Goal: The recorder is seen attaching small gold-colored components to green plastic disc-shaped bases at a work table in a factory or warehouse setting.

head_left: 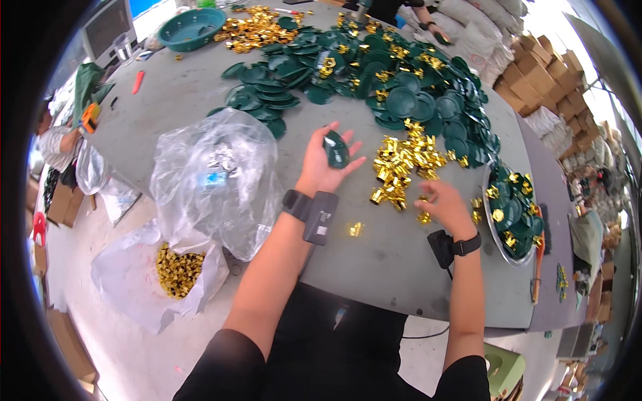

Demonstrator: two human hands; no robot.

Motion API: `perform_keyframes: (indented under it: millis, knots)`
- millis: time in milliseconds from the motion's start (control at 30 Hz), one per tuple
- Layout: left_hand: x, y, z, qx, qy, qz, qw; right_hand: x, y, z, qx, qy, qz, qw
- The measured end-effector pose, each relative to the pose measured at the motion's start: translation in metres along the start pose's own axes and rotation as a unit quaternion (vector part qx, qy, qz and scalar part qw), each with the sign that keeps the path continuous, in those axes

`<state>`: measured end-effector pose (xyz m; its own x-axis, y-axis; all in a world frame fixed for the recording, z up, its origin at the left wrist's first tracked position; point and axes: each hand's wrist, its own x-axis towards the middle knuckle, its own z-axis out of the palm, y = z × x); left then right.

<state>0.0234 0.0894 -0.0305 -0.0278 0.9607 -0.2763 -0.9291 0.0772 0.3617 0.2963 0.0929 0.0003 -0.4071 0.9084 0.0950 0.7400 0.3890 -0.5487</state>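
Grey worktable [200, 107] in a packing workshop, lying under scattered stock. Left hand [326, 164] resting palm-up and open, cradling one dark green disc [336, 150] on its fingers. Right hand [443, 204] hovering palm-down at 3 o'clock of the left, fingers loosely curled over the gold clips [401, 167]; whether it is pinching one, cannot tell. Heap of green discs [401, 87] spreading at 12 o'clock. Clear plastic bag [214, 180] lying at 9 o'clock. Filled metal dish [487, 220] sitting at 3 o'clock
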Motion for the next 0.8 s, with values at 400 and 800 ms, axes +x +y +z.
perform_keyframes:
  millis: [400, 800]
  knots:
    - [-0.005, -0.023, 0.02, 0.143, -0.269, -0.013, 0.952, 0.023, -0.089, 0.033, 0.28, 0.134, -0.102, 0.945]
    - [0.0, -0.062, 0.022, 0.218, -0.308, 0.045, 0.925, 0.021, -0.042, 0.047, 0.232, 0.118, -0.036, 0.965]
